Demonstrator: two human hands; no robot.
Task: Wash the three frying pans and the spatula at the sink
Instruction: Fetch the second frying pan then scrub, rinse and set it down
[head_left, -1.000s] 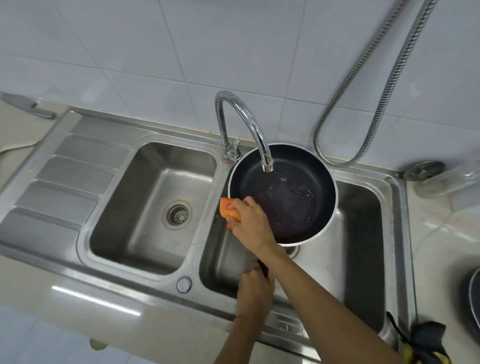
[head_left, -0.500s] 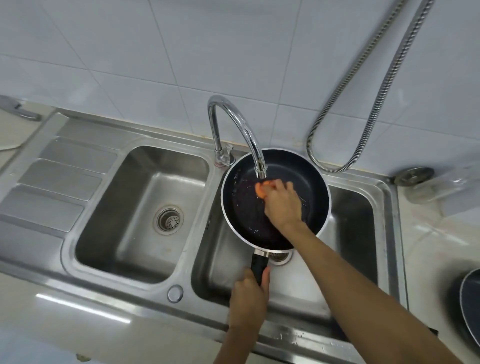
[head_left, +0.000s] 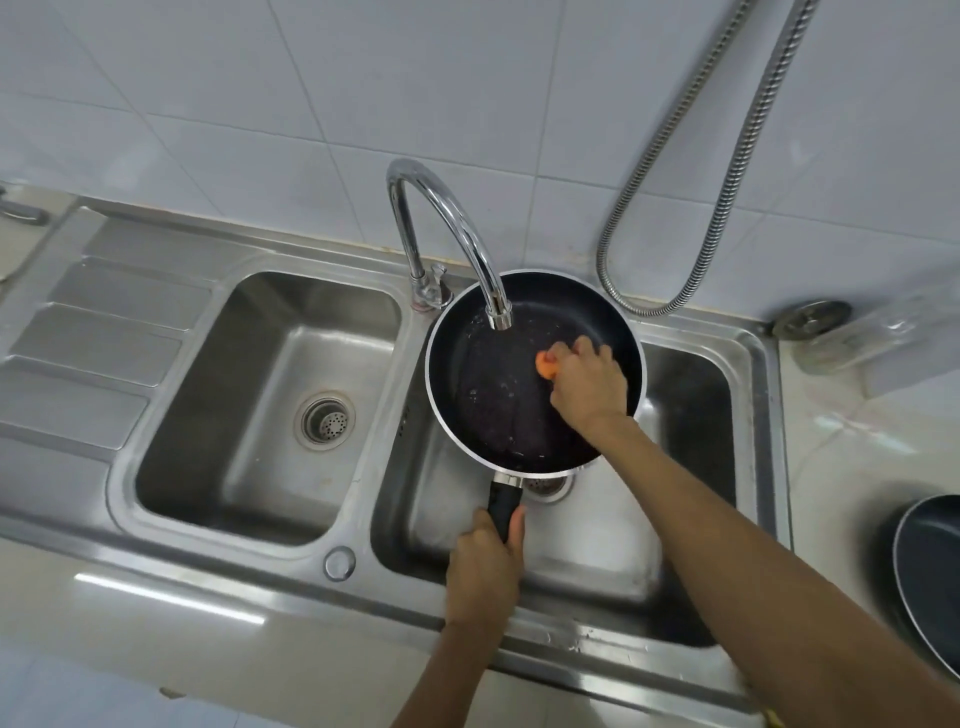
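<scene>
A black frying pan (head_left: 498, 395) with a silver rim is held over the right basin of the steel sink (head_left: 691, 525), under the faucet spout (head_left: 498, 312). My left hand (head_left: 485, 566) grips its black handle (head_left: 504, 506) from below. Inside the pan on the right side, my right hand (head_left: 587, 384) holds an orange sponge (head_left: 545, 365) against the wet pan floor. A second dark pan (head_left: 930, 566) lies on the counter at the right edge, partly cut off. No spatula is in view.
The left basin (head_left: 260, 405) has a drain strainer and nothing in it, with a ribbed drainboard (head_left: 93, 353) to its left. A metal shower hose (head_left: 717, 208) hangs on the tiled wall. A drain plug (head_left: 810, 318) and a clear container (head_left: 883, 338) sit back right.
My right hand with the sponge has moved from the pan's left rim, through the middle, to the right side of the pan floor. My left hand keeps its grip on the handle.
</scene>
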